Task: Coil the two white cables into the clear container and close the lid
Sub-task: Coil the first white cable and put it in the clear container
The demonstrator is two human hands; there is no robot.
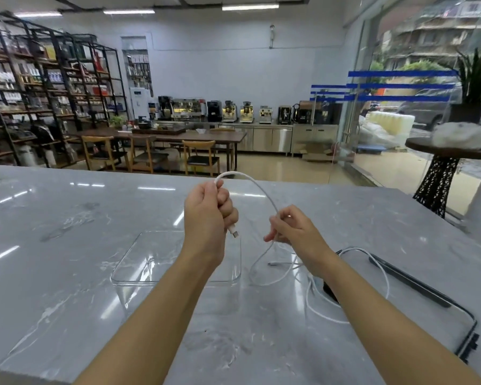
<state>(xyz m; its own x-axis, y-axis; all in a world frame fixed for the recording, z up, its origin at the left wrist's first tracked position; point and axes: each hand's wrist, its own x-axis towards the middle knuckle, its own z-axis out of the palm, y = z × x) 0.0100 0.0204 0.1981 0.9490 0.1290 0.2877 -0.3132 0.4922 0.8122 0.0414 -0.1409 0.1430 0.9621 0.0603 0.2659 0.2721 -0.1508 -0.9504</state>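
Grey marbled stone worktop (pixel 67 245): carries everything listed.

Clear square plastic container (pixel 139 262): open, nothing inside, sits on worktop left of centre, partly behind left forearm. Directly below left hand.

Black-rimmed lid w/ latch (pixel 467 323): flat on worktop at far right, well apart from container. Likely the container's lid, not certain.

White cable no. 1 (pixel 264 191): in the air betw. both hands. Arcs up out of left fist, curves right and down into right hand, then drops to worktop in loose loop just right of container. Plug end (pixel 235 234) hangs under left fist.

White cable no. 2 (pixel 383 270): loose tangle on worktop at right, under and beyond right forearm, touching lid area. Untouched.

Left hand (pixel 208 215): closed in fist round cable nr plug end.

Right hand (pixel 292 229): thumb and fingertips pinching cable further along; other fingers loose.

Judgement: first loop being formed. Slack lies right and below, so right hand feeds, left gathers; container nearer left hand.
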